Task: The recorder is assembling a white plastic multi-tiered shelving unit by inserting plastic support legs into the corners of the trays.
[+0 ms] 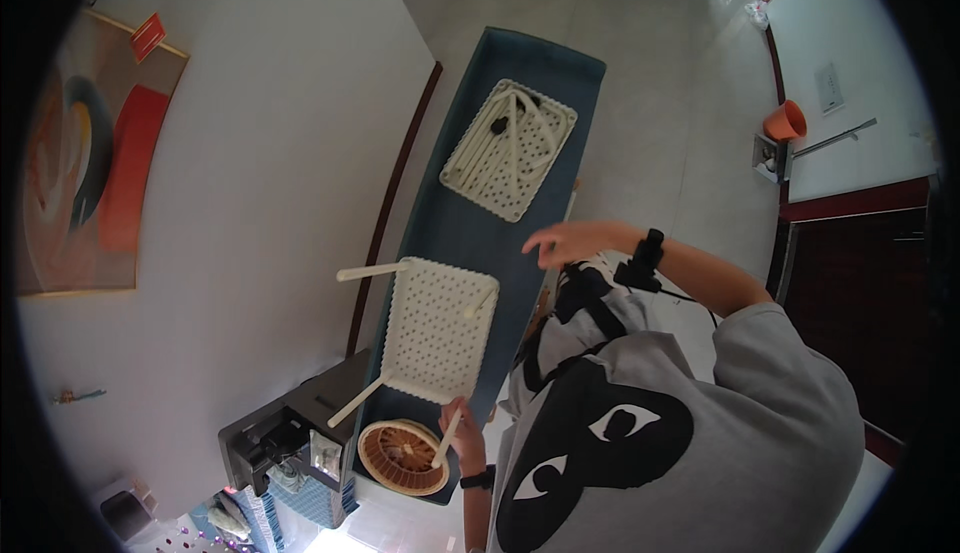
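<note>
A cream rectangular tray (440, 328) with a pattern of small holes lies on a long dark blue bench (420, 218). Cream rods (372, 271) stick out from two of its corners on the wall side. At the tray's near lower corner, my left hand (460, 431) is closed around another cream rod (445, 445), whose end reaches over a round wicker basket (403, 456). Whether that rod is joined to the tray I cannot tell. My right hand (570, 243) hovers at the bench's edge beyond the tray, fingers loosely bent and apart, holding nothing.
Farther up the bench, a second cream tray (478, 181) holds several cream rods and small black pieces. A dark cabinet-like unit (300, 403) stands by the basket. The white wall (270, 133) runs along the bench's far side. An orange pot (785, 120) is across the floor.
</note>
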Motion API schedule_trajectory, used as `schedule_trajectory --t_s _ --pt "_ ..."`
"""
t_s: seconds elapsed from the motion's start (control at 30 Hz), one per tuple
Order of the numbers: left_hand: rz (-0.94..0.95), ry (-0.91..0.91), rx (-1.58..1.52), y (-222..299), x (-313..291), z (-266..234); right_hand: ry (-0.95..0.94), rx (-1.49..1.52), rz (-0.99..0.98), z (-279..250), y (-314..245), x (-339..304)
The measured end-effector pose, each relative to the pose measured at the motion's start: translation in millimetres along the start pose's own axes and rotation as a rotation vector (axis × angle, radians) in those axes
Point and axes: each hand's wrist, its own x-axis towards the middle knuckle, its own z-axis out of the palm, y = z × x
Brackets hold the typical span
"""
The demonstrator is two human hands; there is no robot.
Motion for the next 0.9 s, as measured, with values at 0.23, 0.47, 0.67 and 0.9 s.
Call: schedule_trajectory --t_s 0.23,0.47,0.67,0.9 --pt "-0.203 0.277 -0.077 26 -6 43 0.806 -0.355 -0.101 -143 51 27" --pt "-0.632 0.511 -0.127 50 3 71 1.026 -0.389 -0.078 -205 87 78" --pt "-0.898 0.813 -0.173 20 -11 123 0.808 -0.313 -0.108 -235 75 86" --pt "-0.741 -0.171 -0.370 109 21 176 0.887 -0.838 -0.352 -228 38 85"
